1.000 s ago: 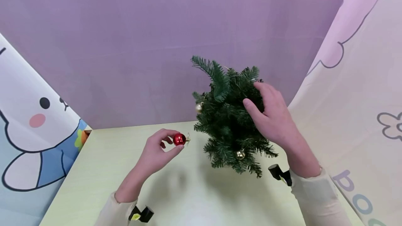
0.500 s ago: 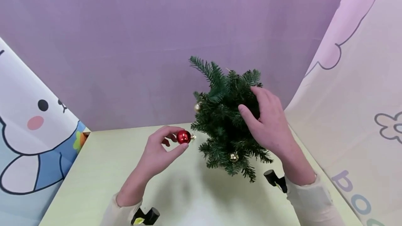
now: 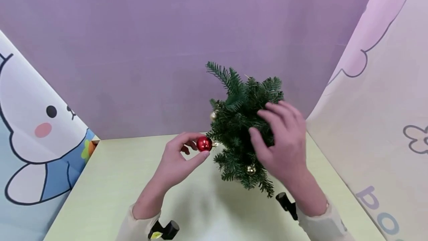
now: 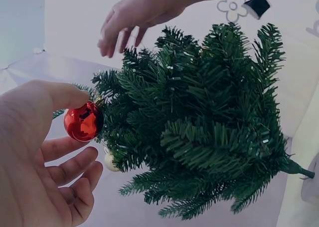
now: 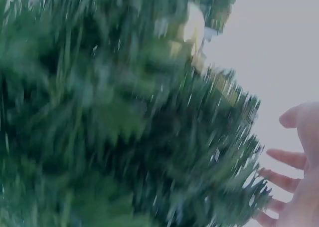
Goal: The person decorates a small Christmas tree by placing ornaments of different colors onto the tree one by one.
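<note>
Between thumb and fingers, my left hand (image 3: 180, 161) pinches a shiny red Christmas ball (image 3: 204, 144), its gold cap pointing at the tree. The small green Christmas tree (image 3: 239, 129) stands on the table to the right of that hand. In the left wrist view, the red ball (image 4: 82, 122) is close against the outer needles; contact is unclear. My right hand (image 3: 284, 140) is over the tree's right side, fingers spread and slightly bent, holding nothing. A gold ball (image 3: 251, 169) hangs low at the front, and a pale gold ball (image 3: 213, 116) on the left side.
The pale table (image 3: 100, 192) ends at a purple cloth backdrop (image 3: 133, 66). Printed cloths stand on both sides, a cartoon figure (image 3: 40, 151) on the left one and a flower (image 3: 416, 138) on the right one.
My left hand has carried the red ball rightward to the tree's left edge. My right hand has moved a little left and toward me across the tree, its fingers more spread.
</note>
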`<action>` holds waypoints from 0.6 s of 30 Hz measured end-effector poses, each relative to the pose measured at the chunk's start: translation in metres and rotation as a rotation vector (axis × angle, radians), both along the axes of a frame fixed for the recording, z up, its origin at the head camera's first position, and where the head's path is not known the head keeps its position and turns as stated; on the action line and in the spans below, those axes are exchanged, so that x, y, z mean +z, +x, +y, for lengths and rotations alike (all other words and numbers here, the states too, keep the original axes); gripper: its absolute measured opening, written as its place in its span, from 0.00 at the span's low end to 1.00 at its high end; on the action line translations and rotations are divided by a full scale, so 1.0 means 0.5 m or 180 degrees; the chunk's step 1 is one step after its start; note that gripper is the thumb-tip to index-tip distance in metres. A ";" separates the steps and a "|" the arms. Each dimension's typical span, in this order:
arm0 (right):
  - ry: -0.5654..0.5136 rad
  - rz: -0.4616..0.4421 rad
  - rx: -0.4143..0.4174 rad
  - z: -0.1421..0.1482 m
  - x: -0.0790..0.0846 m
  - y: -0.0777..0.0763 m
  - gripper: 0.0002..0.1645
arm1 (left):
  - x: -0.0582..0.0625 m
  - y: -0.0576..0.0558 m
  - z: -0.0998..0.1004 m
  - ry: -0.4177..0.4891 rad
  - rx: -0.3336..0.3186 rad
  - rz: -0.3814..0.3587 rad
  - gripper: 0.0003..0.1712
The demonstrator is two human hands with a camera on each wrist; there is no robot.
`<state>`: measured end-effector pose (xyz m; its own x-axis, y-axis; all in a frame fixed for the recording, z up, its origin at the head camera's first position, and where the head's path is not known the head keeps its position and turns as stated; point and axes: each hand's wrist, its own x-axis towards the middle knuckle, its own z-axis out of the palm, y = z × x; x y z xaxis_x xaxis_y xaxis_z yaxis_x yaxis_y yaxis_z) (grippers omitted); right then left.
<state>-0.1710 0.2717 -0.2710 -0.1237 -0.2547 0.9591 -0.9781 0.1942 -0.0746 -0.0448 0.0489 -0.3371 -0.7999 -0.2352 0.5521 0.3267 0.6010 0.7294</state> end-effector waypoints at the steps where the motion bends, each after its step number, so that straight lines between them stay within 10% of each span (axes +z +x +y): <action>1: 0.0060 0.0117 0.0119 -0.003 -0.003 0.010 0.21 | 0.001 -0.002 0.002 -0.0002 -0.0009 0.0015 0.20; 6: 0.0556 0.0251 0.0494 -0.017 -0.021 0.040 0.16 | 0.012 -0.011 0.009 -0.0011 -0.0088 0.0154 0.20; 18: 0.0940 0.0300 0.0331 -0.019 -0.027 0.033 0.25 | 0.045 -0.017 0.021 -0.0113 -0.0518 0.0181 0.20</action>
